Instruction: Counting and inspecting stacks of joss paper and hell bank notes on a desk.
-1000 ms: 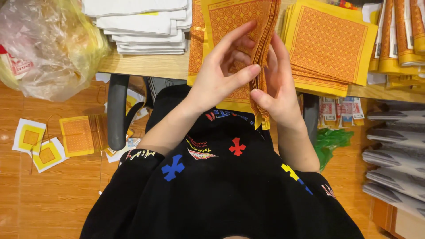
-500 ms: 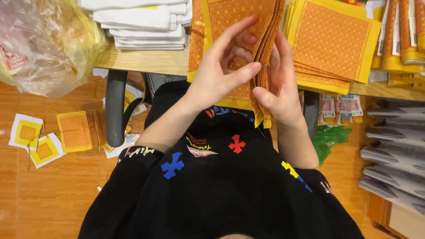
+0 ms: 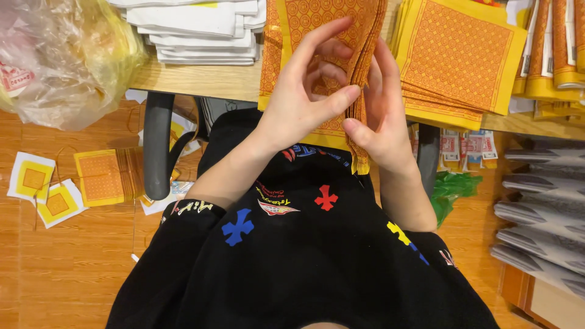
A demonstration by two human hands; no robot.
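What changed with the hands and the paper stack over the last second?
Little. The left hand shifted its thumb and fingers slightly along the edge of the bundle of orange-and-yellow patterned paper sheets, while the right hand kept its grip behind it. Nothing was let go. The wooden table and the white folded stack stayed unchanged.

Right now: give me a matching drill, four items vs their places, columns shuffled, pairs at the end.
Things:
1. bundle of orange-and-yellow patterned paper sheets
2. stack of folded white paper
3. crumpled clear plastic bag
4. green plastic bag

Places:
A. far left, above the wooden floor
B. below the table edge, right of the right hand
C. pinched between both hands
D. on the tabletop, upper left

Pairs: 1-C, 2-D, 3-A, 4-B
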